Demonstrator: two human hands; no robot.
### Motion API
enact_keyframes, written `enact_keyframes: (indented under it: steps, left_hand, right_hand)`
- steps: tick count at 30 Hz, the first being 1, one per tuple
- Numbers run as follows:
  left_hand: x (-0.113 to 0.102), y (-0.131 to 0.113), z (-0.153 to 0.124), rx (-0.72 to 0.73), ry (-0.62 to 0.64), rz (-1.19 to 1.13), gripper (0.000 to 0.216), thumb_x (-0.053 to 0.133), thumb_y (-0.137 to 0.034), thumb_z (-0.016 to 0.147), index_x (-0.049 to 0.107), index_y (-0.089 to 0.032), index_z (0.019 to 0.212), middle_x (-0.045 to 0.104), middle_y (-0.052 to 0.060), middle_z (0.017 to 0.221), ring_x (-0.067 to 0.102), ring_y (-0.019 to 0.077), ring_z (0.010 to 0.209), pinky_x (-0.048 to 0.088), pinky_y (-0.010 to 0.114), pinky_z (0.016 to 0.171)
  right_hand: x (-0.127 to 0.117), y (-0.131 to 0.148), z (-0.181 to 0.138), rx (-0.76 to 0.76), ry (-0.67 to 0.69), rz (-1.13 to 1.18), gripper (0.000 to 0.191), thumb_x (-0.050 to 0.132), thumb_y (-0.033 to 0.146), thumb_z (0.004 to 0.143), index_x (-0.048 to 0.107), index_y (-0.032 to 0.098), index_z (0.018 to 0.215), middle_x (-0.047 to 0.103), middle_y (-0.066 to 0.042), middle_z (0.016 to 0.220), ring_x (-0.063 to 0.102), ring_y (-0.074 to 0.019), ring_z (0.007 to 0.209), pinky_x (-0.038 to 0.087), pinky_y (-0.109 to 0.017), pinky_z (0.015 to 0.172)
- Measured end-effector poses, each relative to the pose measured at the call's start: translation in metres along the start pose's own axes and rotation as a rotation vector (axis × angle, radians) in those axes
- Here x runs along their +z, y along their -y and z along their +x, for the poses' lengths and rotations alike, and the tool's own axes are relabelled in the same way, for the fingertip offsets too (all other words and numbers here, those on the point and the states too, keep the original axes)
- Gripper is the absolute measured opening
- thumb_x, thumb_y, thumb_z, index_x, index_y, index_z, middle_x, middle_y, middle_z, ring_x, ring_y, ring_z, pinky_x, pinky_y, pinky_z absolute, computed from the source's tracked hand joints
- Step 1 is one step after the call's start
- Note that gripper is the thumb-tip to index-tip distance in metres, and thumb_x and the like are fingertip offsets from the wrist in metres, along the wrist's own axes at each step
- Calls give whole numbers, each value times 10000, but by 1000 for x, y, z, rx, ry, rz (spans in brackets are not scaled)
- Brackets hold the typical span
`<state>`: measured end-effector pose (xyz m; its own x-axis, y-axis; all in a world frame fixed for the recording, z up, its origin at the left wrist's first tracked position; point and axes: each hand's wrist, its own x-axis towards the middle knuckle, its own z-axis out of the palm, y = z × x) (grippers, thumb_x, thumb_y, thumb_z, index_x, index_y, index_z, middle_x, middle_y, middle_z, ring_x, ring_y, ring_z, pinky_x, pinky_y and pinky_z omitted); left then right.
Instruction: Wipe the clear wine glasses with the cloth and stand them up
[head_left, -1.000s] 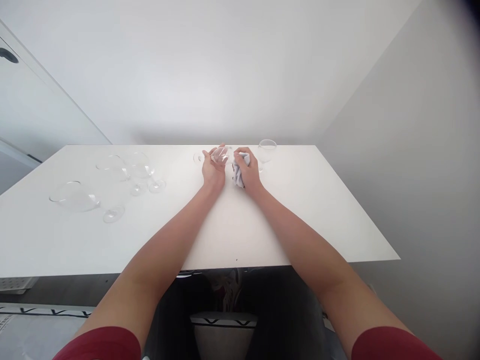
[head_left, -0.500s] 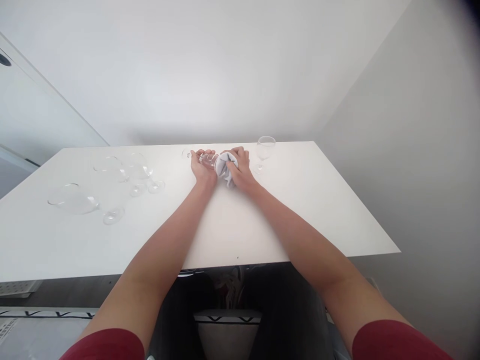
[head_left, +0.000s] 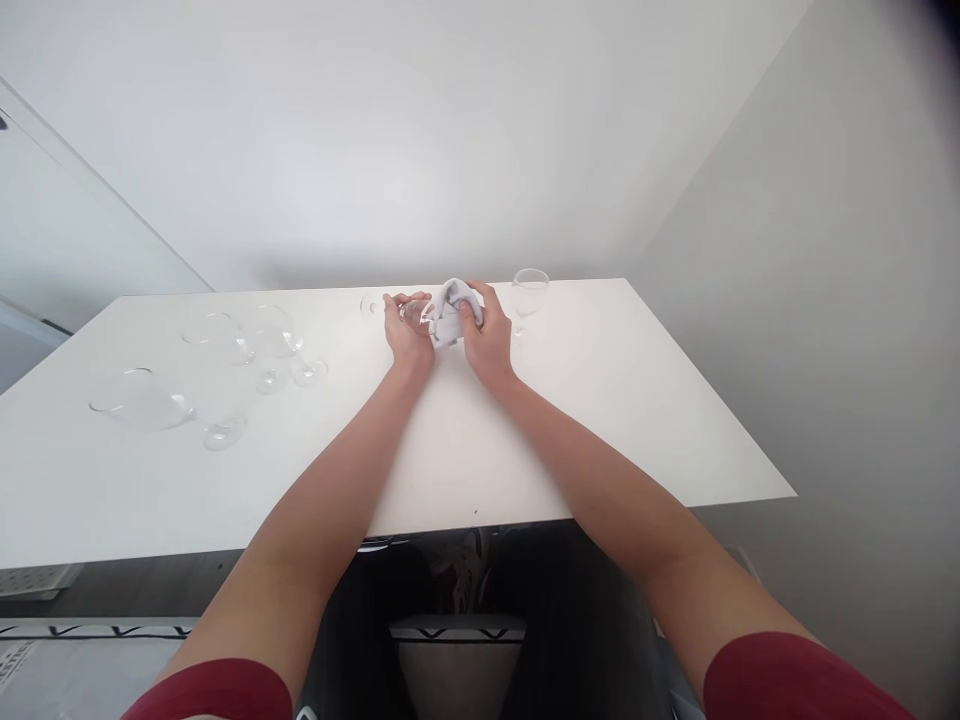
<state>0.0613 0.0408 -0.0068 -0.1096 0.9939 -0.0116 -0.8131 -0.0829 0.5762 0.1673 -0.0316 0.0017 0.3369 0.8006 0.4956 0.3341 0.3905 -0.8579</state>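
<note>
My left hand (head_left: 406, 332) is closed round a clear stemmed glass (head_left: 413, 312) held on its side near the far edge of the white table (head_left: 465, 440); the glass's foot (head_left: 370, 305) points left. My right hand (head_left: 487, 335) grips a pale grey cloth (head_left: 450, 303) pressed against the bowl end of that glass. Both hands meet over the table's far middle.
An upright wine glass (head_left: 529, 290) stands just right of my right hand. Three large clear stemmed glasses lie or stand at the left: one (head_left: 146, 405) near the left edge, two more (head_left: 217, 338) (head_left: 281, 335) behind it. Walls close off the far and right sides.
My right hand has brought the cloth up from the table onto the glass's bowl. My left hand has shifted slightly left with the glass.
</note>
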Motion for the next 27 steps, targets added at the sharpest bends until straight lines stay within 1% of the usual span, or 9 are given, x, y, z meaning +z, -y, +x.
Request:
enact_keyframes:
  steps: [4, 7, 10, 13, 16, 18, 22, 24, 27]
  left_hand:
    - [1, -3, 1, -20, -54, -4, 339, 599, -488, 1033, 507, -224, 840, 710, 30, 937, 686, 150, 794, 543, 289, 769]
    - [2, -5, -2, -45, -34, -29, 261, 621, -388, 1013, 521, -225, 835, 690, 22, 948, 688, 152, 812, 543, 291, 776]
    - [5, -6, -7, -65, 32, -28, 214, 645, -353, 985, 549, -223, 844, 684, 19, 947, 690, 158, 819, 550, 300, 796]
    - [10, -4, -15, -53, 149, 50, 238, 695, -366, 960, 558, -220, 832, 681, 23, 877, 690, 174, 812, 564, 315, 824]
    - [16, -3, -21, -62, 274, 62, 264, 688, -377, 979, 568, -211, 812, 658, 23, 805, 691, 173, 820, 573, 328, 885]
    - [18, -4, -21, -85, 285, 9, 283, 666, -363, 1000, 561, -206, 789, 632, 13, 778, 684, 158, 807, 572, 332, 916]
    - [17, -6, -16, -103, 212, -44, 303, 661, -376, 1015, 560, -206, 787, 616, 8, 779, 689, 153, 812, 566, 338, 936]
    - [14, -3, -13, -108, 170, -38, 301, 677, -391, 1008, 567, -204, 799, 638, 13, 798, 697, 159, 802, 569, 346, 926]
    - [9, 5, -9, -159, 118, 6, 302, 700, -427, 989, 586, -202, 823, 671, 27, 811, 709, 180, 776, 579, 360, 864]
  right_hand:
    - [0, 5, -5, -2, 153, 13, 437, 518, 416, 1036, 512, 289, 1455, 741, -16, 933, 610, -173, 703, 562, -339, 759]
    - [-4, 8, -9, -28, 267, 36, 579, 553, 369, 1012, 404, 309, 1568, 759, -41, 1022, 657, -206, 802, 595, -400, 840]
    - [-10, 9, -10, -40, 382, 62, 733, 583, 354, 989, 277, 330, 1655, 753, -60, 1092, 686, -244, 945, 597, -474, 947]
    - [-14, 5, -9, 18, 444, 115, 847, 622, 349, 950, 211, 335, 1690, 742, -64, 1149, 694, -253, 976, 585, -508, 997]
    - [-13, 0, -5, 96, 470, 315, 967, 669, 341, 887, 146, 337, 1701, 730, -62, 1226, 704, -244, 1053, 552, -521, 1075]
    - [-12, -4, -3, 159, 479, 459, 1033, 687, 343, 852, 102, 319, 1703, 750, -46, 1155, 710, -238, 1079, 528, -539, 1113]
    - [-9, -8, 1, 197, 499, 495, 1046, 723, 380, 824, 154, 277, 1695, 766, -36, 1046, 724, -249, 1084, 530, -561, 1121]
    - [-8, -9, 1, 124, 493, 394, 999, 725, 374, 840, 202, 288, 1687, 761, -65, 1171, 725, -255, 1104, 545, -547, 1114]
    - [-7, -6, 0, -50, 477, 120, 837, 633, 261, 890, 314, 300, 1663, 650, -91, 1468, 698, -273, 1194, 531, -541, 1142]
